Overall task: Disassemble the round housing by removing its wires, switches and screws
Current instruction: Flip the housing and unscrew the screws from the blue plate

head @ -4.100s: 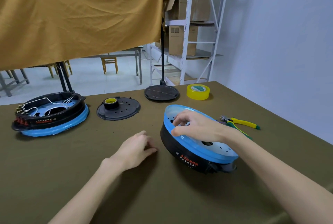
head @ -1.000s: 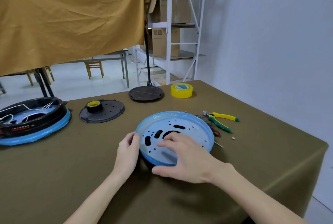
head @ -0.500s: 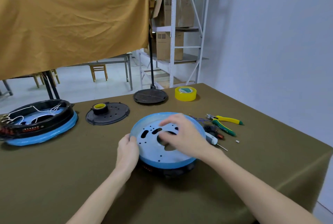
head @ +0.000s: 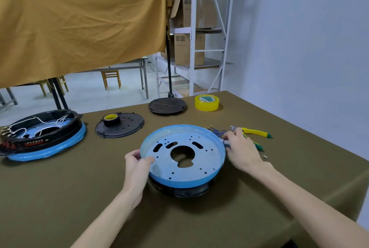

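Observation:
The round housing [head: 182, 170] lies upside down at the table's middle: a blue rim, a grey perforated plate with a large centre hole, and a black body underneath. My left hand [head: 137, 163] grips its left rim, thumb on top. My right hand [head: 240, 149] is just off the right rim, among the tools, and its fingers pinch a pale screwdriver handle [head: 226, 144]. A bundle of loose blue wires [head: 217, 131] lies behind that hand.
Yellow-green pliers [head: 257, 133] lie right of my hand, with a small white piece [head: 265, 156] nearby. A second housing [head: 42, 138] with white wires sits far left. A black cover disc [head: 119, 126] carrying a tape roll, a black stand base [head: 167, 106] and yellow tape [head: 207, 102] line the back.
My right hand has left the top of the plate and moved right to the tools beside the rim. The left hand stays on the left rim, and the housing now lies flat.

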`<act>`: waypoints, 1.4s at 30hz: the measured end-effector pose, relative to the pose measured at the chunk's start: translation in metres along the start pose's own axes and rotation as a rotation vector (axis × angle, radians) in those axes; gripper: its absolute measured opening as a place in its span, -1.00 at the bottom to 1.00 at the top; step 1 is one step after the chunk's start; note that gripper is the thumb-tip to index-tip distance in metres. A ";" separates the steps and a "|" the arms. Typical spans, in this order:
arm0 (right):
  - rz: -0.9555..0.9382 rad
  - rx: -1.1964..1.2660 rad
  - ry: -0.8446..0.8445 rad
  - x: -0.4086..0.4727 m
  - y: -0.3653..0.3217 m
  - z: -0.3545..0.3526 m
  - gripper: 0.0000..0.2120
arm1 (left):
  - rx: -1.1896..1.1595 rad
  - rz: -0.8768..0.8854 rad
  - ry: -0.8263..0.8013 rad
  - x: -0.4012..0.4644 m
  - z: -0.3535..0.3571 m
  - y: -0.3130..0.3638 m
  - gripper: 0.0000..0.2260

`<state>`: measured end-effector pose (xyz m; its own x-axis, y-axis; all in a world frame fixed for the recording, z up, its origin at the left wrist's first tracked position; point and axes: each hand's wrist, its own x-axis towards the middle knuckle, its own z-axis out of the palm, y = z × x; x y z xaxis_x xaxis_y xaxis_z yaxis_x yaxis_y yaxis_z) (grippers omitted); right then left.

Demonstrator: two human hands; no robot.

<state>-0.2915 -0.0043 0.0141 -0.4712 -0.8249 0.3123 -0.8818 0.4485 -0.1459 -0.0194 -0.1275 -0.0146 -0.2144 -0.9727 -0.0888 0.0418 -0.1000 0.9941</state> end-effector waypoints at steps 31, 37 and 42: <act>-0.057 1.715 -0.099 0.065 -0.187 -0.043 -0.76 | 0.175 -0.075 -0.554 0.049 -0.016 0.019 -0.65; -0.106 1.630 -0.032 0.071 -0.200 -0.035 -0.69 | 0.152 -0.064 -0.573 0.053 -0.015 0.017 -0.65; -0.151 1.583 -0.004 0.068 -0.203 -0.026 -0.81 | 0.138 -0.057 -0.581 0.055 -0.015 0.016 -0.64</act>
<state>-0.1445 -0.1422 0.0897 -0.3790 -0.8288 0.4115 -0.0458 -0.4274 -0.9029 -0.0156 -0.1860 -0.0041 -0.7125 -0.6890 -0.1328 -0.1046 -0.0829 0.9911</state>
